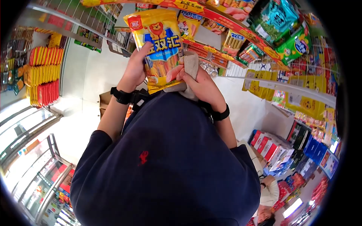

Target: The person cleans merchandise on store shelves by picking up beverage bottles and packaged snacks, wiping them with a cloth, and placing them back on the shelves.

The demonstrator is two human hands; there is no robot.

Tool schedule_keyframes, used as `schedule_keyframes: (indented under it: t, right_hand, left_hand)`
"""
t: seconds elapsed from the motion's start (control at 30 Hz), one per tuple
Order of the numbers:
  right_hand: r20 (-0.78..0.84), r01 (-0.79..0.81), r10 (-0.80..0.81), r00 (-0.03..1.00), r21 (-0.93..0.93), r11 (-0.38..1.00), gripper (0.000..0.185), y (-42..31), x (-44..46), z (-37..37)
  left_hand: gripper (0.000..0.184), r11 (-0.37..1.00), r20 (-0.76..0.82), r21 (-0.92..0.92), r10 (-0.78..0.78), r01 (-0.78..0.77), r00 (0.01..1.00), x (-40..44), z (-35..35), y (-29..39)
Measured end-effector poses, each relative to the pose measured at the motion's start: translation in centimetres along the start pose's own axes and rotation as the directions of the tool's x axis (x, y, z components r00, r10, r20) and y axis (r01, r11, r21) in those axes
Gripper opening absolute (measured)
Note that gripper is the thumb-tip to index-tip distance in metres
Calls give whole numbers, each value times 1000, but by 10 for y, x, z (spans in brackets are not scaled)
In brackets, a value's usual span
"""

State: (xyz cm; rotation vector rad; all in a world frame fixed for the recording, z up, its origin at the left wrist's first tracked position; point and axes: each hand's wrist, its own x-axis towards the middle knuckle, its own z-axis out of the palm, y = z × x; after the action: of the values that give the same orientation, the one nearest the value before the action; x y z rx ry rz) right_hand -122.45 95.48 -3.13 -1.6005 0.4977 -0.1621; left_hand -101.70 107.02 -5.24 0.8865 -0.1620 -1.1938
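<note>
In front of my chest is a yellow packet of sausages with a cartoon lion and blue lettering, its top tilted slightly left. My left hand grips its left edge, thumb over the front. My right hand is closed on a grey cloth at the packet's lower right, and its fingers reach the packet's front. Part of the cloth hangs below the packet's bottom edge. Both wrists wear black straps.
A shelf with a red and yellow edge strip holds snack packets just beyond my hands. Wire racks with yellow bags stand right, stacked cartons lower right. Glass-fronted cases line the left. Another person is at lower right.
</note>
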Motion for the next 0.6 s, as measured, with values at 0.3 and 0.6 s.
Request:
schedule_keyframes:
  t: [0.3,0.6]
  right_hand:
    - [-248,-274,197,949,-332,902,42,51,-45,-23]
    - [-465,-266,124,876,-253,930,62,86,-134,-73]
  left_hand:
    - [34,892,-73,374,-244,254,967,44,-6,-58]
    - [47,624,97,768,107,-142,990,179,22,-111]
